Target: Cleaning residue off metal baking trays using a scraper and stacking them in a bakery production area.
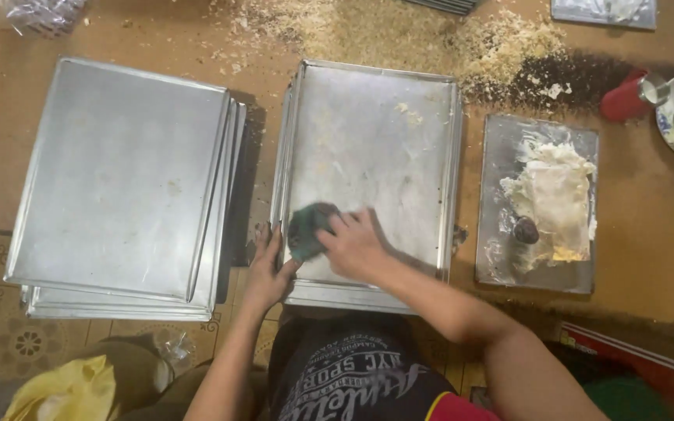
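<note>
Looking down, I see the stiff metal tray (376,148) atop its stack on the floor (649,203), beside another tray pile (118,179). My left hand (265,269) braces its near-left rim, fingers spread. My right hand (352,245) closes on a soft green scouring pad (306,228), pressed flat; I judge it light and squashy, best gripped from above.

Bare tray (384,132) surface open above the hand (352,245), tray stack (118,187) blocking left, smeared tray (501,156) crowding right
</note>
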